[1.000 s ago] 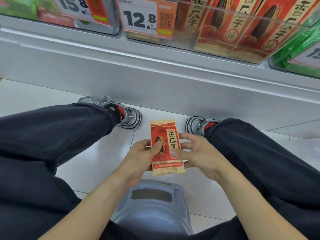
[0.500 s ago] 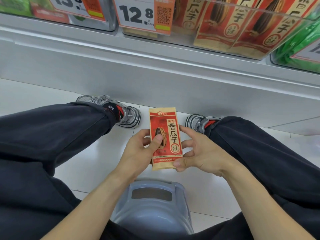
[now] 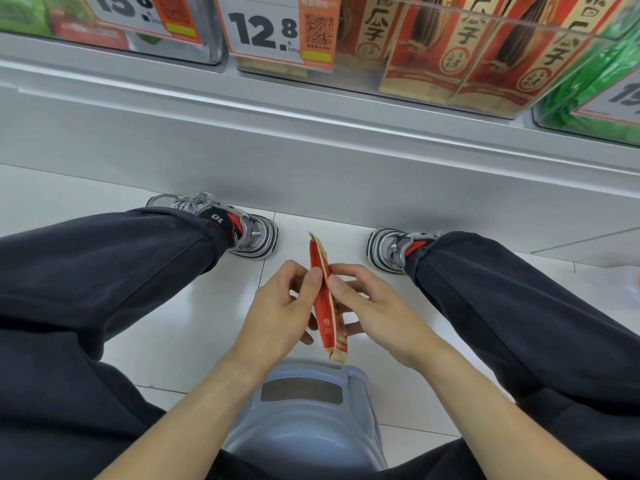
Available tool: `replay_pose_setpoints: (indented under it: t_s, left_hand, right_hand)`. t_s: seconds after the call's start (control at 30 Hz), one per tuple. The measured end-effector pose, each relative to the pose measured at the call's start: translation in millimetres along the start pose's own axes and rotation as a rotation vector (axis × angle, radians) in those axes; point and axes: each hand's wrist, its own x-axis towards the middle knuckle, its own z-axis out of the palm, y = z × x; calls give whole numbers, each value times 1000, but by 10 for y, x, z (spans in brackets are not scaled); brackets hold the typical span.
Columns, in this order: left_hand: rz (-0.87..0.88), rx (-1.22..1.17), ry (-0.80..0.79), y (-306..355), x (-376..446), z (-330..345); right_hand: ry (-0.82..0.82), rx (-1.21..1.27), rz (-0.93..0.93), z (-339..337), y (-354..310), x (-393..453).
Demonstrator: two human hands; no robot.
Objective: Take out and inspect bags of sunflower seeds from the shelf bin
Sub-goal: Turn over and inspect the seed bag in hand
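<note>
A red and tan bag of sunflower seeds (image 3: 327, 306) is held between my knees, turned edge-on so only its thin side shows. My left hand (image 3: 280, 306) pinches its left face with thumb and fingers. My right hand (image 3: 374, 306) grips the right face, thumb near the top. Up on the shelf, a clear bin (image 3: 450, 50) holds several more of the same red bags standing upright.
A price tag reading 12.8 (image 3: 273, 29) hangs on the bin's front. Green packs (image 3: 588, 88) fill the bin to the right. The grey shelf base (image 3: 311, 161) runs across. My sneakers (image 3: 242, 226) rest on white floor tiles. A grey plastic stool (image 3: 304, 410) is under me.
The bag faced me flat before; both hands have since rotated it about its long axis, so it now stands edge-on. It stays at about the same height.
</note>
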Motion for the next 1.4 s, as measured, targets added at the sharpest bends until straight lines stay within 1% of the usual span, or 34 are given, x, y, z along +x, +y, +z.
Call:
replay_pose_setpoints:
  t_s: [0.1,0.2,0.27,0.33,0.43,0.53,0.7,0.77,0.9,1.07,1.4]
  left_hand:
    - [24,36,-83,-16,-3,1]
    - [3,55,-210,-32,-19,12]
    - [-6,62,-233,-39,-29,24]
    - [9,71,-182,-40,-39,41]
    - [64,148,-78,-37,-49,57]
    - [79,169,-45,-18,-69,74]
    - [72,112,15,-37,-25,84]
    - [69,102,12,-79,21,75]
    - [17,6,-47,-156,68,82]
    - [-23,-107,-83,-136,95,74]
    - [0,-118,-90,-136,92,64]
  right_hand:
    - [19,17,22,-10,-28,-1]
    - [73,-83,34,-18,-13,5]
    - [84,-125,24,-14,7,14]
    - [92,-115,19,-11,7,15]
    - [88,-98,-4,-4,-17,19]
    - [98,-127,-32,-1,-21,33]
    - [93,-190,-43,1,-24,11]
    - [99,-209,-49,19,-16,4]
    - [110,-245,-38,39,-3,-2]
    - [128,-217,-30,59,7,8]
    - [102,-84,26,63,-29,-11]
